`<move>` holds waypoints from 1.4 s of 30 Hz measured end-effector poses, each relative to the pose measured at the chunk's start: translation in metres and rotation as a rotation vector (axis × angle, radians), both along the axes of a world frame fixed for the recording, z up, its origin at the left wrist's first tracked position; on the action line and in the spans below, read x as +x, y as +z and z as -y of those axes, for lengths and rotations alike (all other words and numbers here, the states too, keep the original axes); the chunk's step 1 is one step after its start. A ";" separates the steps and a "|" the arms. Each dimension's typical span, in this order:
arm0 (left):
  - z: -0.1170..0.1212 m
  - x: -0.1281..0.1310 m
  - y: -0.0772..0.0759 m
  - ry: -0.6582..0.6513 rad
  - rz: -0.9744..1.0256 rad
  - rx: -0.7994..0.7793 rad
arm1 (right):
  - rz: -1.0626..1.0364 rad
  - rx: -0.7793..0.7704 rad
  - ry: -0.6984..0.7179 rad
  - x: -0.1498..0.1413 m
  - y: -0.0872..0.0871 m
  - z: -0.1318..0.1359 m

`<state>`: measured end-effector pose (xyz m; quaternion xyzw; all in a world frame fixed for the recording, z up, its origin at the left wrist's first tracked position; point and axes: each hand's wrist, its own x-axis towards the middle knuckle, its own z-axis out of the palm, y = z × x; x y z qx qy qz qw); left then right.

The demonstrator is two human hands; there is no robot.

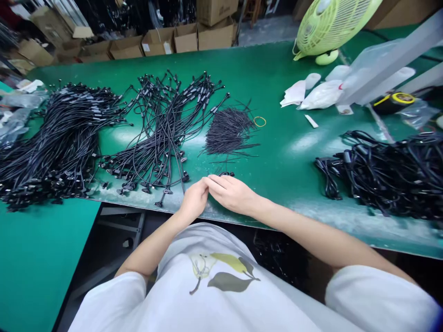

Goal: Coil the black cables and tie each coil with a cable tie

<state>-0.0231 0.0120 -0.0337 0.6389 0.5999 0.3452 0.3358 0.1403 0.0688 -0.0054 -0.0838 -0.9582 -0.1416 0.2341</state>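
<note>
My left hand (194, 199) and my right hand (232, 193) meet at the near edge of the green table, fingertips together and curled. A small part of a black cable (227, 174) shows just past my right fingers; the rest is hidden by both hands. Right beyond them lies a pile of short, thin black ties (229, 131). To the left is a loose, crossing spread of black cables (166, 124) with small connectors at both ends. At the right sits a heap of black cables folded into bundles (391, 170).
A thick stack of straight cables (65, 133) covers the far left. A yellow rubber band (259, 121) lies beside the ties. Farther right are crumpled white paper (320, 94), a tape measure (394, 101), a slanted grey post (394, 60) and a green fan (332, 25). Cardboard boxes (159, 41) line the back.
</note>
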 end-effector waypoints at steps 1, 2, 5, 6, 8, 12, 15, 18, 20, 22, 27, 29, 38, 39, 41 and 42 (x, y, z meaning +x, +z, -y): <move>0.001 -0.002 0.002 -0.033 -0.001 -0.020 | 0.033 0.023 0.034 -0.001 0.003 -0.003; 0.002 -0.004 0.004 -0.056 0.014 -0.048 | 0.069 0.033 0.052 -0.001 0.006 -0.006; 0.005 -0.008 0.008 -0.054 0.058 -0.150 | 0.196 0.086 0.072 0.000 0.012 -0.011; 0.006 -0.008 0.009 -0.039 0.064 -0.181 | 0.238 0.113 0.073 0.000 0.013 -0.011; 0.007 -0.007 0.008 -0.031 0.058 -0.234 | 0.309 0.155 0.085 0.001 0.014 -0.009; 0.007 -0.003 0.001 -0.046 -0.040 -0.294 | 0.368 0.160 0.085 0.002 0.015 0.001; 0.006 -0.001 -0.004 -0.075 -0.065 -0.263 | 0.364 0.131 0.071 0.002 0.018 0.007; 0.005 -0.001 -0.007 -0.104 -0.042 -0.223 | 0.380 0.113 0.069 0.001 0.019 0.008; 0.005 0.000 -0.008 -0.112 -0.045 -0.211 | 0.354 0.047 0.068 0.000 0.019 0.007; 0.006 0.001 -0.007 -0.138 -0.057 -0.192 | 0.320 -0.046 0.057 -0.001 0.016 0.007; 0.009 0.006 -0.004 -0.171 -0.023 -0.177 | 0.409 -0.206 -0.066 -0.004 0.008 0.008; 0.007 0.009 -0.004 -0.170 0.018 -0.197 | 0.491 -0.298 -0.147 -0.005 0.006 0.004; -0.025 0.017 0.011 0.132 0.918 -0.217 | -0.254 -1.226 -0.473 -0.028 -0.005 -0.007; -0.025 0.013 0.014 0.125 0.929 -0.155 | -0.387 -1.466 -0.421 -0.030 -0.007 -0.005; -0.021 0.002 0.021 0.102 0.823 -0.003 | -0.539 -1.899 -0.279 -0.029 -0.010 -0.003; -0.017 -0.003 0.025 0.080 0.718 0.062 | -0.563 -2.042 -0.220 -0.027 -0.010 -0.003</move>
